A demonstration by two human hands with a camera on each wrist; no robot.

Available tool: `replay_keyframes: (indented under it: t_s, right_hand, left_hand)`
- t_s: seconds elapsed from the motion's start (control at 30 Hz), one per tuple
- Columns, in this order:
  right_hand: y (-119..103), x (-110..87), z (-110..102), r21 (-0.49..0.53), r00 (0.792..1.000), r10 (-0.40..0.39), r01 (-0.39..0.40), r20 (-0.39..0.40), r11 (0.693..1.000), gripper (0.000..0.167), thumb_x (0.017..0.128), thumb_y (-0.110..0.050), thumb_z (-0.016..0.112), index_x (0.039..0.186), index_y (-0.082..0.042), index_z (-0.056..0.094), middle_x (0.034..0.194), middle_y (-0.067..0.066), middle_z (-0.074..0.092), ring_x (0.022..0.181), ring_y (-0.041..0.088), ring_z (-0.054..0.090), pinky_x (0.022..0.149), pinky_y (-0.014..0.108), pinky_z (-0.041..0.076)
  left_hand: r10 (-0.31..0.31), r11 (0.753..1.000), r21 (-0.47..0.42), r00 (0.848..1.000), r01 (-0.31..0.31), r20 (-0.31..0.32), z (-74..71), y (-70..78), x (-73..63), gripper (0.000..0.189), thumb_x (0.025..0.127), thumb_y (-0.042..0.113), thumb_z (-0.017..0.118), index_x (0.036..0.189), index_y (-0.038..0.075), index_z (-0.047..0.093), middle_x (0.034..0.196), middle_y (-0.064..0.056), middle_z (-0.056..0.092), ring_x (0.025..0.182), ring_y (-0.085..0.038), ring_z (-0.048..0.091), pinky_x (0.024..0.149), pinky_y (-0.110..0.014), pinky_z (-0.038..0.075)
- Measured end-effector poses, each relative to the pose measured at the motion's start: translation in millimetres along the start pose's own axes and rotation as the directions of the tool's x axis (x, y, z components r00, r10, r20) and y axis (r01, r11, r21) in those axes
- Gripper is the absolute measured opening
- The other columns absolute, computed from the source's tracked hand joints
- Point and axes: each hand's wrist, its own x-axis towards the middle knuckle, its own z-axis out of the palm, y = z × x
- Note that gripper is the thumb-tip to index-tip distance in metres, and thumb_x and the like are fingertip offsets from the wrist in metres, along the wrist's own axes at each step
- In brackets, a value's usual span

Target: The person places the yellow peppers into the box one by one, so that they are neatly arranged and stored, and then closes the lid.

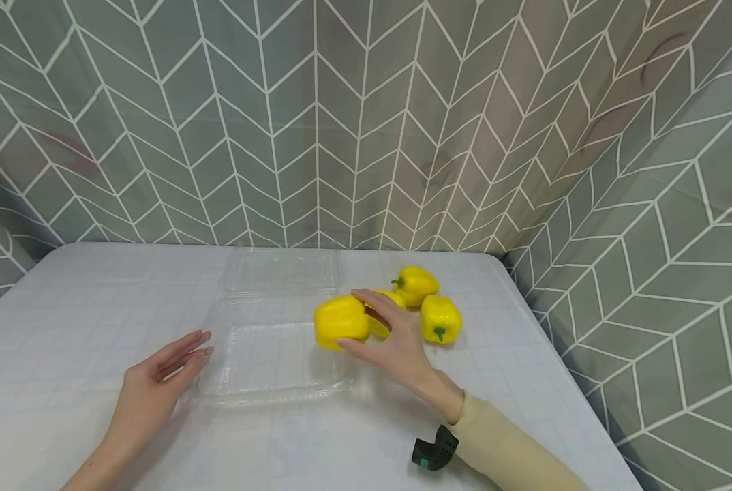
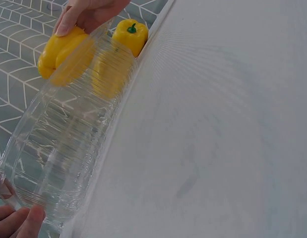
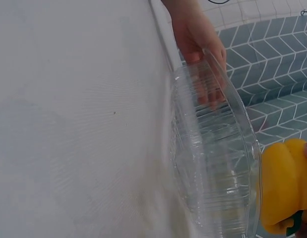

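My right hand [image 1: 403, 344] grips a yellow bell pepper [image 1: 340, 322] between thumb and fingers, over the right edge of a clear plastic clamshell container [image 1: 268, 397]. The container lies open, its lid [image 1: 283, 273] folded back away from me. In the left wrist view the held pepper [image 2: 59, 54] shows above the container's rim. My left hand [image 1: 154, 385] is at the container's left side, fingers loosely extended and holding nothing. Its fingertips [image 2: 34, 218] are close to the container wall in the left wrist view.
Two more yellow bell peppers, one at the back [image 1: 416, 285] and one in front [image 1: 441, 319], sit right of the container. Another [image 1: 397, 298] is partly hidden behind my right hand. A black wrist device [image 1: 435, 450] is by the right sleeve. A patterned curtain [image 1: 341, 136] borders the white table [image 1: 495, 409].
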Motion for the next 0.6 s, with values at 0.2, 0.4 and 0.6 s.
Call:
replay_keyframes:
  t_s: [0.2, 0.4, 0.6]
  right_hand:
    - [-0.8, 4.7, 8.8, 0.027, 0.999, 0.041, -0.041, 0.022, 0.999, 0.065, 0.076, -0.012, 0.088, 0.136, -0.01, 0.06, 0.137, 0.009, 0.06, 0.124, 0.023, 0.06, 0.105, 0.033, 0.051]
    - [1.1, 7.9, 18.4, 0.019, 1.0, 0.006, -0.006, 0.022, 1.0, 0.066, 0.076, -0.012, 0.088, 0.135, -0.009, 0.06, 0.137, 0.012, 0.06, 0.123, 0.023, 0.061, 0.104, 0.032, 0.051]
    - [3.5, 10.1, 26.2, 0.0, 0.999, -0.041, 0.041, 0.011, 0.999, 0.064, 0.075, -0.012, 0.089, 0.133, -0.005, 0.061, 0.134, 0.011, 0.062, 0.12, 0.024, 0.063, 0.103, 0.033, 0.053]
  left_hand:
    - [-0.004, 1.0, -0.025, 1.0, 0.004, 0.017, -1.8, 1.6, -1.4, 0.046, 0.1, 0.02, 0.063, 0.141, 0.003, 0.055, 0.125, 0.02, 0.067, 0.103, 0.016, 0.061, 0.08, -0.004, 0.051]
    - [-0.009, 1.0, -0.028, 1.0, 0.01, 0.02, -1.4, 0.8, -1.2, 0.046, 0.1, 0.021, 0.063, 0.141, 0.003, 0.055, 0.125, 0.021, 0.066, 0.103, 0.016, 0.061, 0.081, -0.004, 0.051]
    - [-0.009, 0.999, -0.037, 1.0, 0.01, 0.021, -1.0, 0.7, -1.1, 0.046, 0.1, 0.02, 0.063, 0.141, 0.002, 0.055, 0.125, 0.021, 0.066, 0.103, 0.015, 0.062, 0.081, -0.005, 0.051]
